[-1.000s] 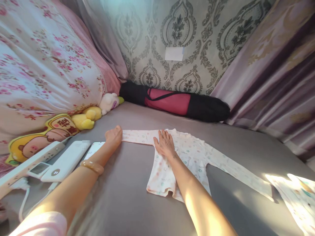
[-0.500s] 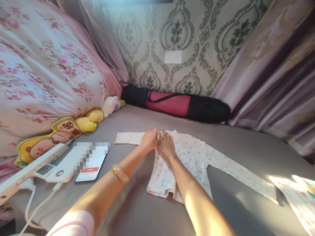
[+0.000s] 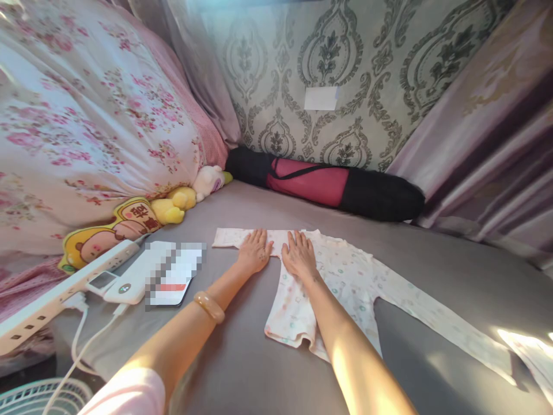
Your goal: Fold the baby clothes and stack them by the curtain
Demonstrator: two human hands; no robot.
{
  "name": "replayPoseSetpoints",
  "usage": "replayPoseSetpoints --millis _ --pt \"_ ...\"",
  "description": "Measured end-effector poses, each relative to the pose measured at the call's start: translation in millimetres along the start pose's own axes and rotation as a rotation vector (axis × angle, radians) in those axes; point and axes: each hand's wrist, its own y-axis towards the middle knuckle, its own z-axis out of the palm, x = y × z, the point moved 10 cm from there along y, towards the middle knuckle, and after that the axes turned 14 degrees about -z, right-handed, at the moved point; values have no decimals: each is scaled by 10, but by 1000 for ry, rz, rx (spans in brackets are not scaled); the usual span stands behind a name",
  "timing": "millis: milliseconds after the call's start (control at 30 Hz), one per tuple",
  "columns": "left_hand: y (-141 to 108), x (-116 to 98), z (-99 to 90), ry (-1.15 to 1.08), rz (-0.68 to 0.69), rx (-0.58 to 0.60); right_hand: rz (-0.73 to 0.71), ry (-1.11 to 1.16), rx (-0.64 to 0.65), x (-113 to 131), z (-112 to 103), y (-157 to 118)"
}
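A small white long-sleeved shirt (image 3: 345, 282) with a pale print lies spread on the grey sheet, both sleeves stretched out to the sides. My left hand (image 3: 254, 252) rests flat on its left sleeve, fingers extended. Pressed flat near the left shoulder of the shirt is my right hand (image 3: 299, 253), its fingers slightly spread. Neither hand grips the cloth. My forearms hide part of the shirt's front, and its lower hem curls up in the middle.
At left are a power strip (image 3: 73, 297), a white power bank (image 3: 140, 276) with cables and a phone (image 3: 173, 288). Plush toys (image 3: 173, 204) line the floral fabric (image 3: 108, 115). A black and red long bag (image 3: 311, 183) lies by the wall. Another printed cloth (image 3: 533, 357) is at right.
My left hand has moved from beside my right hand outward onto the left sleeve and flattened out. My right hand stays on the shirt near the shoulder. The view has shifted slightly left.
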Motion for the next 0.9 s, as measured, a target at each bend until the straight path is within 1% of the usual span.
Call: replayPoseSetpoints --millis 100,167,233,333,433,533,667,733,800,867,900 --pt "58 357 -114 57 -78 -43 3 5 5 -2 10 8" --pt "118 557 -166 71 -104 -37 2 11 7 0 14 10" --pt "184 698 -198 63 -109 -15 4 16 11 1 16 11" --pt "260 795 -214 52 -97 10 18 29 28 -10 21 9" --pt "286 811 -175 101 -65 28 19 45 26 -14 16 -1" --pt "286 820 -103 190 -29 41 6 58 -7 -1 -2 -16" --pt "270 827 -82 228 21 -13 11 168 -14 -17 -5 -19" --pt "231 787 -171 217 60 -115 1 325 8 -50 -18 -16" --pt "130 681 -355 187 124 -275 2 533 -17 -148 -113 -55" --pt "-26 533 -552 151 182 -399 29 693 -131 -353 -328 -193" --pt "-102 466 -628 138 183 -419 56 724 -204 -492 -461 -319"
